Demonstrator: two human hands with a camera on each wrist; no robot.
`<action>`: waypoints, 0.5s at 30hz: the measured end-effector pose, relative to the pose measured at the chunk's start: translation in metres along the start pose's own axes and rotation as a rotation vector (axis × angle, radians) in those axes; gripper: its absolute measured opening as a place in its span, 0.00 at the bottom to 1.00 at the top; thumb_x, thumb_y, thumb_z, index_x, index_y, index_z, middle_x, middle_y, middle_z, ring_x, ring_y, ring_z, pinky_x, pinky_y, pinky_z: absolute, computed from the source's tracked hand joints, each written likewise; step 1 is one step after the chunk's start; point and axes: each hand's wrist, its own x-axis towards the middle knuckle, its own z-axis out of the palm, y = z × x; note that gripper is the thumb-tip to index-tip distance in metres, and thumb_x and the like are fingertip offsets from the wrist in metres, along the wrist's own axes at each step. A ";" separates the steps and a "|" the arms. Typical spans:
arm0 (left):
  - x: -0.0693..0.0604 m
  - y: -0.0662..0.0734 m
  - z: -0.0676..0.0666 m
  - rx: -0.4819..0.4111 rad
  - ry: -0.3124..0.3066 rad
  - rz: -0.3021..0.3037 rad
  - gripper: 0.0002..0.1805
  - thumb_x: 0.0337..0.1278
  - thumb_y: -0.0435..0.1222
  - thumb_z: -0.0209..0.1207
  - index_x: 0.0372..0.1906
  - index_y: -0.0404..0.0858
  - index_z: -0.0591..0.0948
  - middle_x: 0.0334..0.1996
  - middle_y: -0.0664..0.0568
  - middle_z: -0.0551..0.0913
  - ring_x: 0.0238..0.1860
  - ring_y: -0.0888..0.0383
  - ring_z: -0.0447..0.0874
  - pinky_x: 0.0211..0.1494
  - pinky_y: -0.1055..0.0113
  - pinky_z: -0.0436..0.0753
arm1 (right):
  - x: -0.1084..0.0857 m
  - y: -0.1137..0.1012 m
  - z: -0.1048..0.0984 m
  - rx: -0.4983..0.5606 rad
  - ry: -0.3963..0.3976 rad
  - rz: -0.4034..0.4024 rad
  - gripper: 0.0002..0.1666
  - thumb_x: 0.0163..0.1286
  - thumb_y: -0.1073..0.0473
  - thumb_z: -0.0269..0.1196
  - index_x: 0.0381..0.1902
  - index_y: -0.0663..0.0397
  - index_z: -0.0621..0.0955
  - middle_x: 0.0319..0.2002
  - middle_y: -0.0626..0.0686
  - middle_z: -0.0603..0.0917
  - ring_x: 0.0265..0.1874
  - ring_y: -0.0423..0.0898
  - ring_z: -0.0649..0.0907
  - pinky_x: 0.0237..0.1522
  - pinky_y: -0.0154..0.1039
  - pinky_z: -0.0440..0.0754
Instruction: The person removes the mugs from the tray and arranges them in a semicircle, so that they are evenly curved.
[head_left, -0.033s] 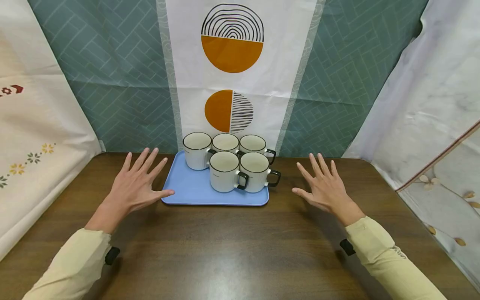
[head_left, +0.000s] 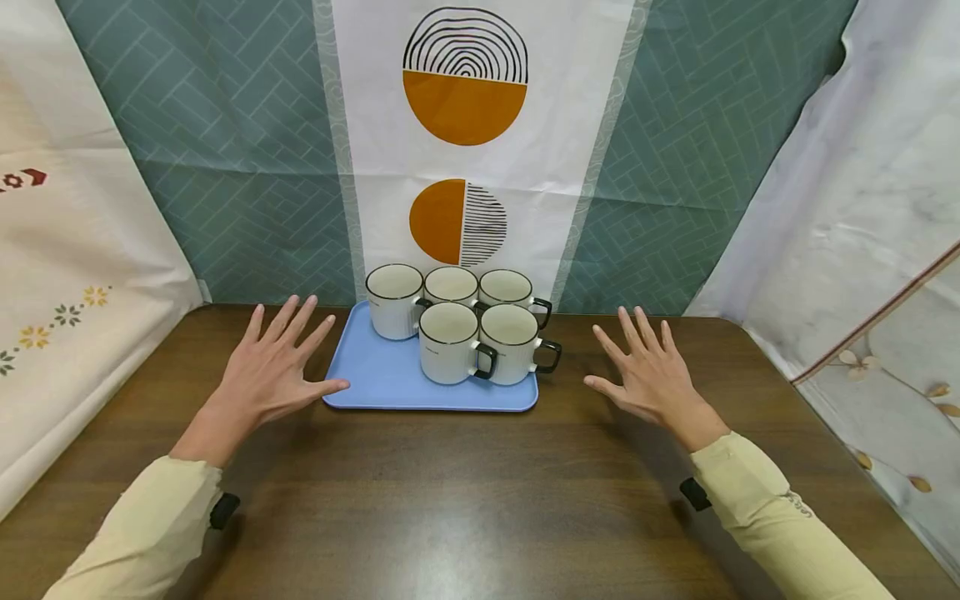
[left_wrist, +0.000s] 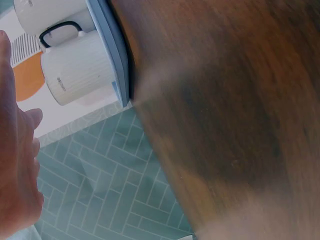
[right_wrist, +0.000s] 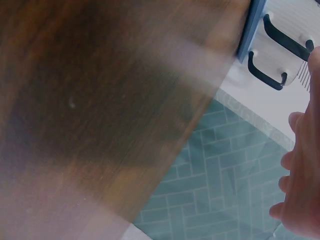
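Several white mugs with black rims and black handles stand on a blue tray [head_left: 375, 375], three in the back row and two in front, such as the front-left mug [head_left: 447, 350]. My left hand [head_left: 270, 371], fingers spread, is just left of the tray and holds nothing; its thumb tip lies by the tray's left edge. To the right of the mugs, my right hand [head_left: 648, 375] is spread and empty, apart from the nearest handle [head_left: 550, 357]. The left wrist view shows a mug [left_wrist: 77, 67] beyond my hand [left_wrist: 17, 155]; in the right wrist view, black handles [right_wrist: 285, 37] appear near my hand [right_wrist: 305, 165].
A brown wooden table [head_left: 450, 500] lies under the tray. Behind it hangs a green cloth [head_left: 247, 208] with a white patterned panel [head_left: 547, 125]. Pale cloths hang at the left [head_left: 82, 233] and right [head_left: 847, 250] sides.
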 end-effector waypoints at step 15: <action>-0.003 -0.003 -0.003 0.034 -0.012 -0.010 0.54 0.48 0.74 0.46 0.71 0.38 0.66 0.73 0.37 0.54 0.73 0.41 0.46 0.70 0.41 0.41 | 0.006 -0.006 0.000 -0.024 -0.011 -0.013 0.48 0.66 0.27 0.50 0.74 0.50 0.63 0.73 0.68 0.52 0.72 0.63 0.47 0.66 0.65 0.45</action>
